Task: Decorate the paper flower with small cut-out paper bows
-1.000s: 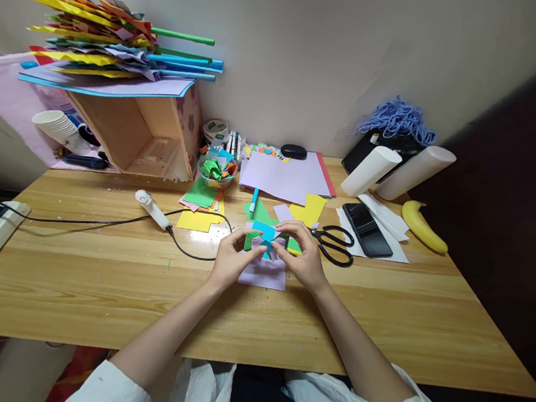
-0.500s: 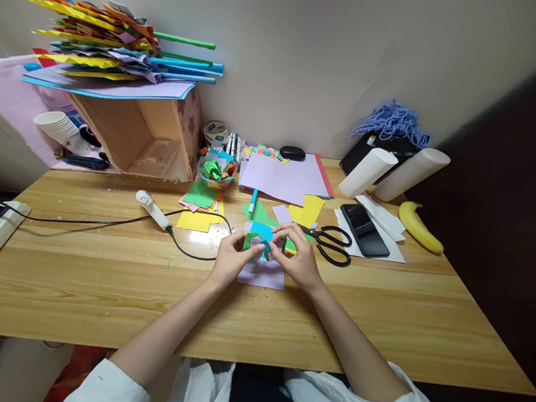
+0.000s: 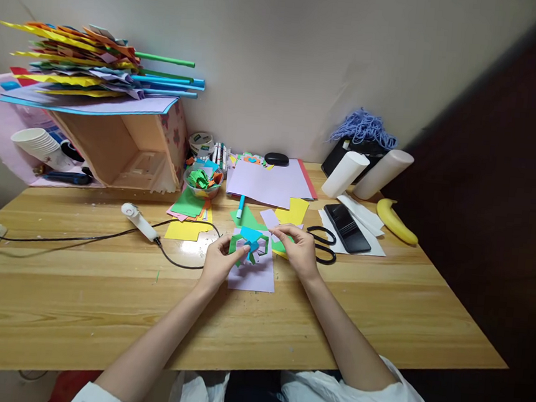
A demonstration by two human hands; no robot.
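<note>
My left hand (image 3: 222, 261) pinches a small folded paper craft (image 3: 251, 248) in green, lilac and blue, thumb on its front. Under the craft lies a lilac paper sheet (image 3: 254, 280). To the right, my right hand (image 3: 296, 248) is apart from the craft, thumb and fingertips drawn together by a small lilac paper piece (image 3: 269, 217); whether anything is between them is too small to make out. The black-handled scissors (image 3: 323, 244) lie just beyond the right hand, their blades hidden behind it. A blue paper tube (image 3: 240, 207) rests on green paper behind the craft.
A corded white glue gun (image 3: 138, 222) lies to the left. Farther back are a bowl of paper scraps (image 3: 203, 186), stacked lilac paper (image 3: 264, 184) and a cardboard box (image 3: 173, 136). At the right are a phone (image 3: 347, 228), a banana (image 3: 396, 221) and white rolls (image 3: 345, 175).
My right hand has let go of the paper craft and moved off to its right. The left hand keeps the craft, now more open to view. The camera view has shifted.
</note>
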